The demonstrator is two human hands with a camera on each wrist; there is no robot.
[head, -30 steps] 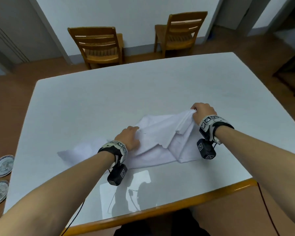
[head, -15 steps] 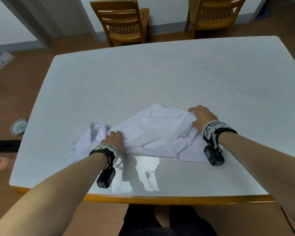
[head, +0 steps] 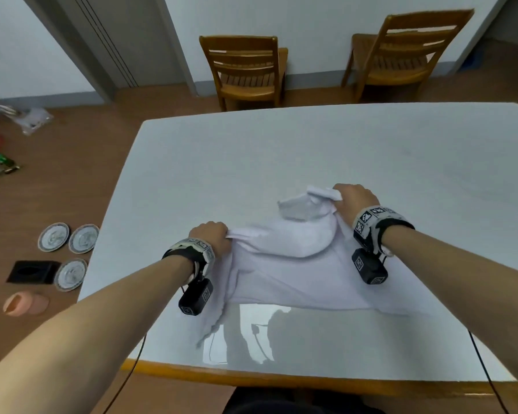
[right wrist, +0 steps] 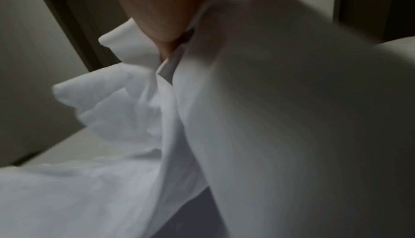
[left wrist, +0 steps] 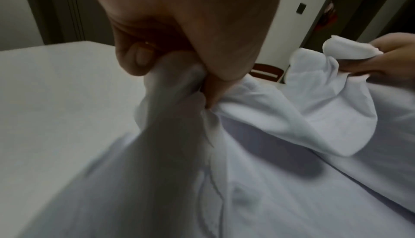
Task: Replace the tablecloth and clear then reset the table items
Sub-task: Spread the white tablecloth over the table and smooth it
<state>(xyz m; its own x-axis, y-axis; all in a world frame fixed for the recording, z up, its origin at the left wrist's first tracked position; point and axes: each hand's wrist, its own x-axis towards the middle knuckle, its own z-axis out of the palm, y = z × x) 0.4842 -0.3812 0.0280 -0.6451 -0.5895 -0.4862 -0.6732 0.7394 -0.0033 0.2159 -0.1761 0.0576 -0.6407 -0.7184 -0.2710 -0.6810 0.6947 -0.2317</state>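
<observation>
Both hands bunching up the white cloth, lower middle of the frame

Three plates (head: pixel 68 252) sit on the floor at far left; the left hand (head: pixel 211 239) pinches the tablecloth (head: pixel 296 273) on the table (head: pixel 251 162), the right hand (head: pixel 355 201) grips a bunched corner, lifted a bit.

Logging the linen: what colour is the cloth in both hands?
Plain white, no pattern: the cloth shows best in the head view.

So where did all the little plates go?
In the head view, three small plates lie on the wooden floor left of the table, beside a black square holder.
</observation>
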